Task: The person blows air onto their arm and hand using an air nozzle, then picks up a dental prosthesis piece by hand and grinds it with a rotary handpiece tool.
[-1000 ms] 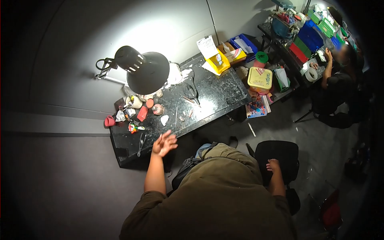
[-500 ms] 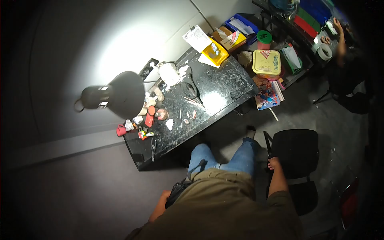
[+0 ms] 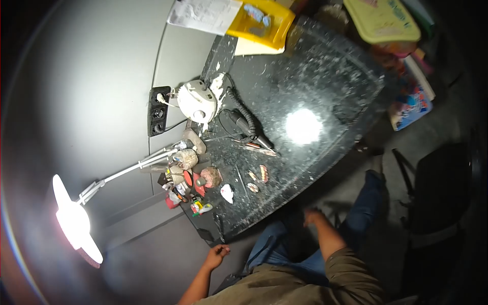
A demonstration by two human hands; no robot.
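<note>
My left hand (image 3: 217, 255) is by the near left corner of the black worktop (image 3: 310, 66), its fingers curled; what they hold, if anything, is too small to tell. Over my lap, below the front edge, hangs my right hand (image 3: 312, 217), dark and blurred. Pliers (image 3: 219, 226) lie on the corner nearest my left hand. Further in are a white lump (image 3: 227, 193), a thin metal tool (image 3: 240, 179) and a pink denture piece (image 3: 264, 173). A black handpiece (image 3: 252, 132) with a coiled cord rests by a white control unit (image 3: 197, 101).
A lit desk lamp (image 3: 76, 223) reaches out at the left. Jars and a red cup (image 3: 172, 201) crowd the worktop's left end. At the back are a yellow tray (image 3: 262, 23) and papers. A black chair (image 3: 445, 188) stands at the right, below a yellow-lidded tub (image 3: 384, 21).
The view has come closer to the worktop and turned. My left hand has come up beside the corner from my side. My right hand has left the chair and is now over my lap.
</note>
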